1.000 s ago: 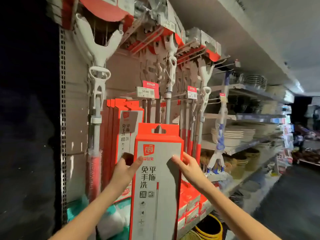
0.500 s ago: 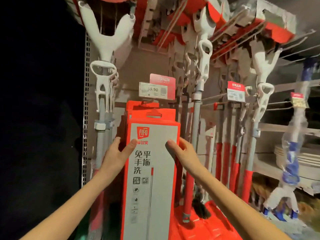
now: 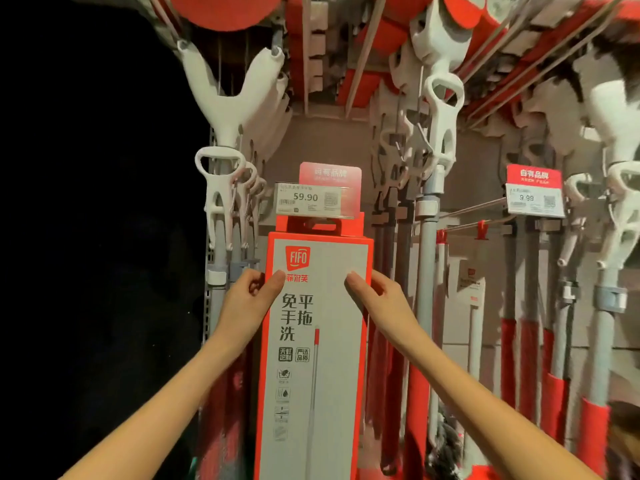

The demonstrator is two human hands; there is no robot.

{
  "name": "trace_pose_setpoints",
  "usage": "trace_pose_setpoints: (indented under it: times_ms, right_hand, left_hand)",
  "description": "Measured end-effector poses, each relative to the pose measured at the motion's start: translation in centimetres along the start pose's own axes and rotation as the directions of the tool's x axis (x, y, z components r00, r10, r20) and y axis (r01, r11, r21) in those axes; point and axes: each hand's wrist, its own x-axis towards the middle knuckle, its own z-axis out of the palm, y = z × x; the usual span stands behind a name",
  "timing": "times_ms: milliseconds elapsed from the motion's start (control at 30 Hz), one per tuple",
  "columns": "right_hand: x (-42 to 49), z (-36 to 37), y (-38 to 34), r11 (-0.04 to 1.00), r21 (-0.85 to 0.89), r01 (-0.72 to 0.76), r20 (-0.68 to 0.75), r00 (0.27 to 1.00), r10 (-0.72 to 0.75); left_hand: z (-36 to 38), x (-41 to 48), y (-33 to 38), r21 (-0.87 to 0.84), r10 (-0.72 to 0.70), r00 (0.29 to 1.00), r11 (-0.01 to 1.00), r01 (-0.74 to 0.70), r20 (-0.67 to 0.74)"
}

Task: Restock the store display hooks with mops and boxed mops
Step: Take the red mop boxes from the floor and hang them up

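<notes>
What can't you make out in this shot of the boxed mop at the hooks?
1. Head view: the hook for the boxed mop, hidden behind the price tag; hung or not, unclear.
2. Boxed mop's bottom: cut off by the lower edge.
3. Left hand and right hand: fingertips hidden behind the box.

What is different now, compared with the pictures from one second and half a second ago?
The boxed mop moved left and up; its top now sits just under the 59.90 price tag. Whether it hangs yet cannot be seen. Unchanged: the left hand and right hand grip its two sides.
</notes>
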Motion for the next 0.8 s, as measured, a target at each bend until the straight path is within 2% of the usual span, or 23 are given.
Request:
trace_pose_setpoints:
  times_ms: [233,633,800]
  right_hand:
    - [1.9,0.0,2.8,0.999,-0.044,0.005,0.039,0.999,-0.003]
    - [4.1,1.2,5.4,0.999,-0.038,-0.007,0.054,0.999,0.009]
    - [3.4,2.0,5.7,0.998,-0.065,0.008,0.071,0.998,-0.004]
  left_hand:
    - [1.1,1.9,-2.2,-0.004,-0.015,0.997,1.000,0.015,0.072]
    - [1.3,3.6,-5.1,-0.002,0.020,0.999,1.000,-0.020,-0.027]
    - [0.7,2.6,-5.6,-0.033,0.007,1.000,0.999,-0.007,-0.010]
